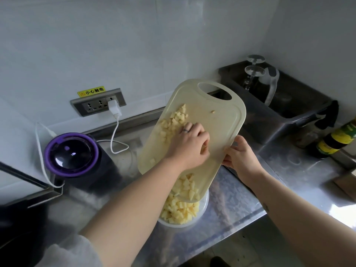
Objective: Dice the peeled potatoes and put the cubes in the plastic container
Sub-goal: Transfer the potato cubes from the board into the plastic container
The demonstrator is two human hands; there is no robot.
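Note:
A cream cutting board is held tilted, its low end over the clear plastic container on the steel counter. My right hand grips the board's right edge. My left hand lies on the board's face with its fingers against a heap of potato cubes on the upper left of the board. More cubes sit at the board's low end, and the container holds a pile of potato cubes. One stray piece sits near the handle hole.
A purple-lidded black appliance stands at the left with a white cable running to a wall socket. A dark tub holding upturned glasses stands at the back right. Sauce bottles stand at the far right. The counter's front edge is near the container.

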